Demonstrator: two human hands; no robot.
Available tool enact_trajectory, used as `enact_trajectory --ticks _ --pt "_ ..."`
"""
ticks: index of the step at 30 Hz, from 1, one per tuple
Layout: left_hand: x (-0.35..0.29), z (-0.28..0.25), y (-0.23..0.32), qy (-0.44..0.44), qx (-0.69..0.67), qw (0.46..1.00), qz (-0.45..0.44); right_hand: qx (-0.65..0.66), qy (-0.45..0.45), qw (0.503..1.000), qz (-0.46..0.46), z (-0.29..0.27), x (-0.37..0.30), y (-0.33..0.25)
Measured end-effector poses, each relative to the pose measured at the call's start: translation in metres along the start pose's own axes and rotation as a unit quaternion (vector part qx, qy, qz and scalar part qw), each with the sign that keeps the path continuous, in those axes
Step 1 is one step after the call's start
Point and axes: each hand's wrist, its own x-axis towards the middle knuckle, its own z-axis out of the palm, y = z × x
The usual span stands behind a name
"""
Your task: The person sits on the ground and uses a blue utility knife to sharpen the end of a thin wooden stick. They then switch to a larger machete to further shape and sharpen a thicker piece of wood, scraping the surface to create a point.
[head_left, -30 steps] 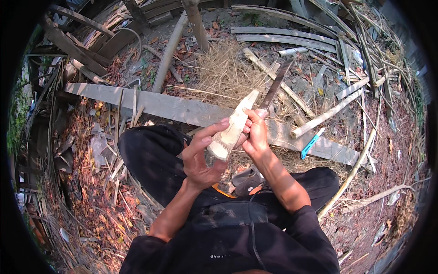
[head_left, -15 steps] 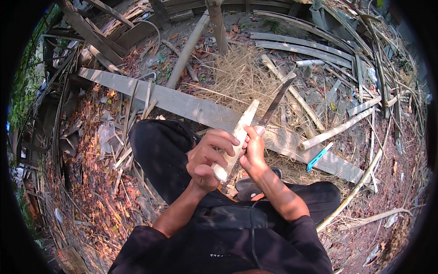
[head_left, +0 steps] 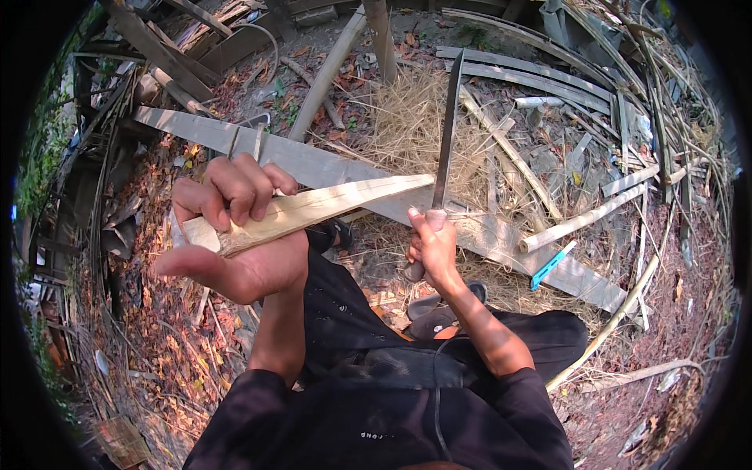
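Note:
A pale, tapered piece of wood [head_left: 329,202] lies across my left hand [head_left: 243,227]. Its thick end rests at the palm, with the fingers curled over it and the thumb stretched out below. The thin tip points right, close to the blade of a machete [head_left: 446,133]. My right hand [head_left: 432,244] is wrapped around the machete's handle, thumb up along it, and the long dark blade stands pointing away from me. Whether the wood's tip touches the blade I cannot tell.
A long grey plank [head_left: 337,176] crosses the ground before me. On its right part lies a blue-handled tool [head_left: 552,266]. Beyond are a heap of straw-like shavings [head_left: 407,117], a pale pole [head_left: 583,221] and several grey slats [head_left: 540,74]. Dry leaves [head_left: 168,329] cover the left side.
My left hand has moved left and up with the wood, turning its tip to the right. The right hand has come away from the wood, and the machete has swung more upright.

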Motion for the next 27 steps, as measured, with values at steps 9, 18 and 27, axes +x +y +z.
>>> enact_trajectory --ticks 9,18,27 --pt "0.046 -0.030 0.016 -0.027 -0.028 0.997 -0.062 -0.350 -0.031 0.925 -0.145 -0.018 0.000 0.038" --pt "0.077 -0.044 0.024 -0.058 0.078 0.994 -0.057 -0.326 -0.075 0.928 -0.162 -0.025 0.010 0.034" --pt "0.066 -0.030 0.025 -0.093 0.017 0.992 -0.078 -0.397 -0.055 0.915 0.055 -0.042 0.033 0.069"
